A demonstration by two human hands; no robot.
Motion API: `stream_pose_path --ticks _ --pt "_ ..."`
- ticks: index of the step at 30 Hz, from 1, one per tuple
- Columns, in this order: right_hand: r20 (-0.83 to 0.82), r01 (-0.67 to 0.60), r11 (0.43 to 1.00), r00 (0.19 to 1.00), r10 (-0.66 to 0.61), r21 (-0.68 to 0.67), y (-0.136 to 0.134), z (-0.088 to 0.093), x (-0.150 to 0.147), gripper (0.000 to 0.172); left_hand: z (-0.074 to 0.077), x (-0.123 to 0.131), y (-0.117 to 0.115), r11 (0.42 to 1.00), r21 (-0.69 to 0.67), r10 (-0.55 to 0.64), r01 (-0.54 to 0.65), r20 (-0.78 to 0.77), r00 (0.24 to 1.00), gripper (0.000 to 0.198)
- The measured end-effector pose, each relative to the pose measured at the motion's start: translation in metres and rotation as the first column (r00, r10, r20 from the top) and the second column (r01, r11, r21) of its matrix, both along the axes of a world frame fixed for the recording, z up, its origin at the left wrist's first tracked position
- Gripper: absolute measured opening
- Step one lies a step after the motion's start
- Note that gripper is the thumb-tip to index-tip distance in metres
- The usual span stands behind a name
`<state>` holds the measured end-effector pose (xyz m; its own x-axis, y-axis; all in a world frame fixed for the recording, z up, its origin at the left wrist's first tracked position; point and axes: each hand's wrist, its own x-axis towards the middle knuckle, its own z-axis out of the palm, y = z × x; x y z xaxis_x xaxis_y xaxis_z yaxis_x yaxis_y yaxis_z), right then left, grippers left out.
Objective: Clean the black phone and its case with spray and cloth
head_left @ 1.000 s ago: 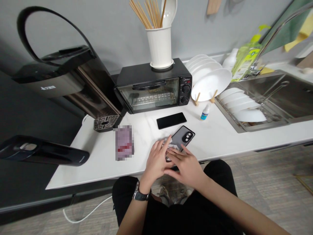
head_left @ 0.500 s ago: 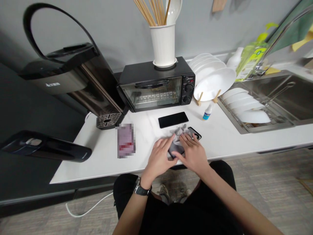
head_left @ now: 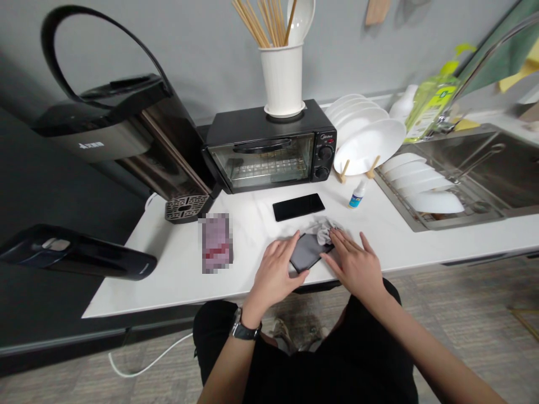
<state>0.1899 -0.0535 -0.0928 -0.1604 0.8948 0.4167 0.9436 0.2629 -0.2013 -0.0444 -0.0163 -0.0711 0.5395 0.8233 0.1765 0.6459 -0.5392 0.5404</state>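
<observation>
A dark phone case (head_left: pixel 309 251) with a grey inner face and a black rim lies on the white counter. My left hand (head_left: pixel 275 267) holds its left side, fingers along the far-left edge and thumb at the near corner. Bunched under the fingertips of my right hand (head_left: pixel 357 262) is a crumpled light grey cloth (head_left: pixel 323 230), pressed onto the right part of the case. That end of the case is hidden by my hand and the cloth. Just beyond lies a black smartphone (head_left: pixel 298 207), screen up. A small spray bottle (head_left: pixel 356 194) with a blue label stands to its right.
Behind is a black toaster oven (head_left: pixel 269 151) topped by a white utensil holder (head_left: pixel 282 78). White plates (head_left: pixel 368 146) stand in a rack beside the sink (head_left: pixel 433 224), which holds bowls. At left are a water dispenser (head_left: pixel 138 134), a dark cylindrical device (head_left: pixel 80 252) and a blurred purple item (head_left: pixel 217 241).
My right hand has slid to the right with the cloth, uncovering more of the case's grey inside and covering its right end. My left hand stays at the left edge.
</observation>
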Motion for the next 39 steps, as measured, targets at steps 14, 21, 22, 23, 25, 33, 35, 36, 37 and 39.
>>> stream_pose_path --ticks 14,21,22,23,25,33,35,36,37,39 --pt "-0.212 -0.286 0.955 0.941 0.263 -0.083 -0.026 0.007 -0.059 0.036 -0.009 -0.008 -0.005 0.999 0.004 0.041 -0.04 -0.032 0.999 0.096" --pt "-0.003 -0.017 1.0 1.0 0.017 -0.006 0.007 0.001 0.007 0.045 -0.001 -0.001 -0.002 1.0 -0.007 0.005 -0.005 -0.001 1.0 0.092" --pt "-0.003 -0.003 1.0 1.0 0.003 -0.002 0.014 0.0 0.006 0.045 -0.001 -0.001 -0.002 1.0 -0.009 0.003 -0.003 -0.001 1.0 0.092" --pt "-0.011 -0.006 1.0 1.0 0.006 0.001 0.019 -0.001 0.002 0.045 0.0 -0.001 -0.002 1.0 -0.009 0.001 -0.001 0.002 1.0 0.092" --pt "-0.041 -0.033 0.999 0.999 0.033 0.003 0.024 -0.002 -0.014 0.049 -0.001 -0.002 -0.001 1.0 -0.003 0.002 -0.002 0.02 1.0 0.092" --pt "-0.176 -0.367 0.925 0.921 0.347 -0.1 -0.019 0.014 -0.061 0.049 -0.009 -0.005 -0.001 0.999 -0.014 0.031 -0.032 -0.019 0.999 0.098" --pt "-0.139 -0.33 0.939 0.939 0.316 -0.099 -0.019 0.014 -0.038 0.041 -0.007 -0.004 -0.003 0.999 -0.002 0.049 -0.049 -0.001 0.999 0.097" --pt "-0.106 -0.295 0.951 0.952 0.286 -0.09 -0.015 0.013 -0.024 0.039 -0.006 -0.003 -0.003 0.999 0.002 0.05 -0.05 0.01 0.999 0.096" --pt "-0.067 -0.249 0.966 0.967 0.244 -0.074 -0.009 0.011 -0.01 0.04 -0.005 -0.002 -0.004 0.999 0.003 0.05 -0.05 0.018 0.999 0.095" --pt "0.006 -0.164 0.986 0.986 0.164 -0.038 0.004 0.008 0.01 0.044 -0.004 -0.001 -0.004 0.999 -0.002 0.047 -0.047 0.025 0.999 0.095"
